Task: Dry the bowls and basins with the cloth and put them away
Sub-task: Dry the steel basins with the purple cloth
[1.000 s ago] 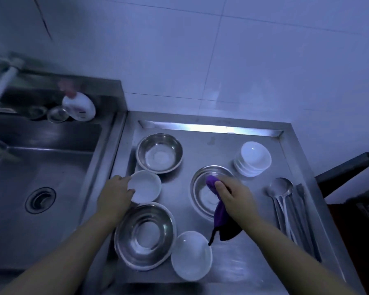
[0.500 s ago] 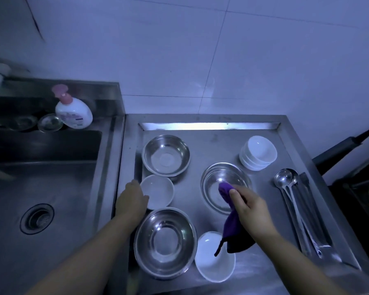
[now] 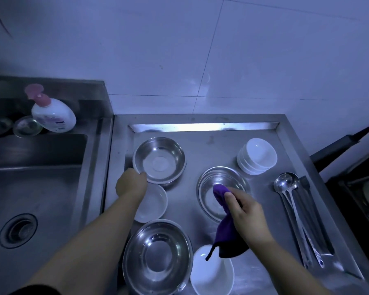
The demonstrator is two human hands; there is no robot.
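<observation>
My left hand (image 3: 131,185) reaches over a small white bowl (image 3: 156,202) and curls its fingers on the near-left rim of the far steel basin (image 3: 161,161). A purple cloth (image 3: 223,211) hangs from my right hand (image 3: 246,213), which pinches it and holds its top end inside the middle steel basin (image 3: 221,177). Near the front edge sit a larger steel basin (image 3: 158,257) and another white bowl (image 3: 213,275), the cloth's tail dangling over that bowl. A stack of white bowls (image 3: 257,157) stands at the back right.
Everything lies on a steel draining tray (image 3: 217,143) against a tiled wall. Ladles and utensils (image 3: 294,209) lie along its right side. A sink (image 3: 30,188) is to the left, with a soap bottle (image 3: 53,116) and small glass dishes (image 3: 27,126) behind it.
My left hand has left the small white bowl and moved forward to the far steel basin's rim. My right hand stays at the middle basin with the cloth.
</observation>
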